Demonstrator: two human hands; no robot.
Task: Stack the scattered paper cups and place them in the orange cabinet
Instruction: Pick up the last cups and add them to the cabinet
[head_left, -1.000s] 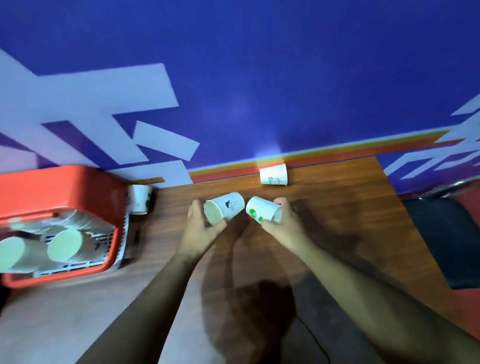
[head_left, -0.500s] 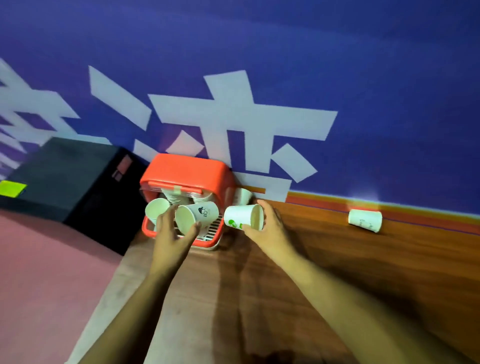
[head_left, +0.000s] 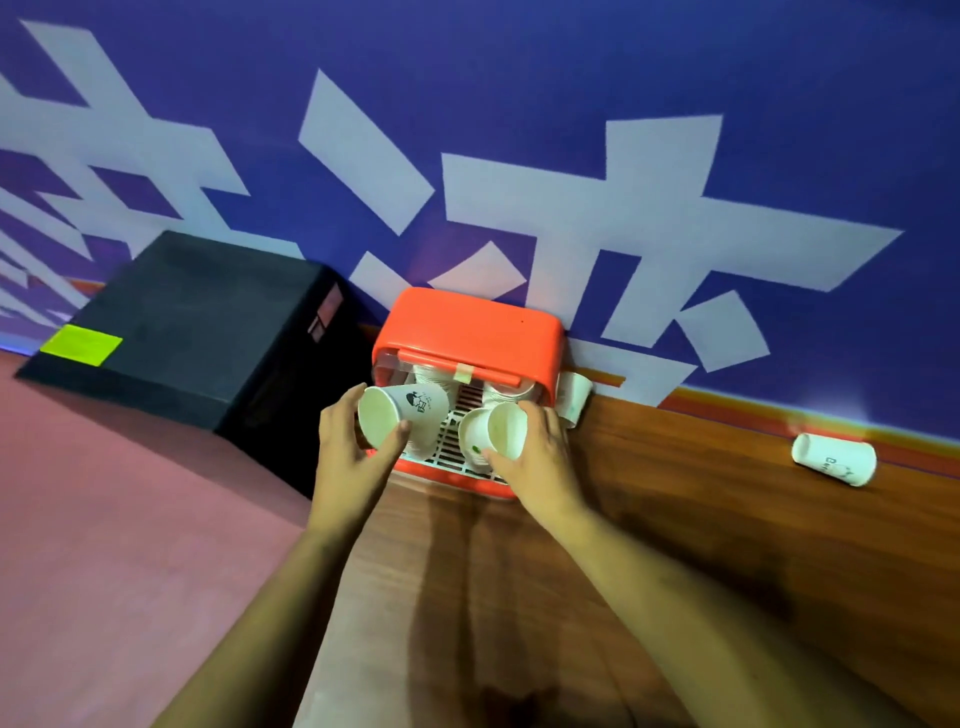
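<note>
While the left hand (head_left: 358, 441) grips one cup (head_left: 400, 415) and the right hand (head_left: 535, 457) another (head_left: 493, 434) at the open cabinet (head_left: 467, 332), either could catch on cups already inside and tumble out, unstacked.

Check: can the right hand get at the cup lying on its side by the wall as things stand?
Probably not straight away. The right hand already holds a green-marked cup at the orange cabinet. The lying cup sits far off to the right, though the wooden tabletop between is bare.
</note>
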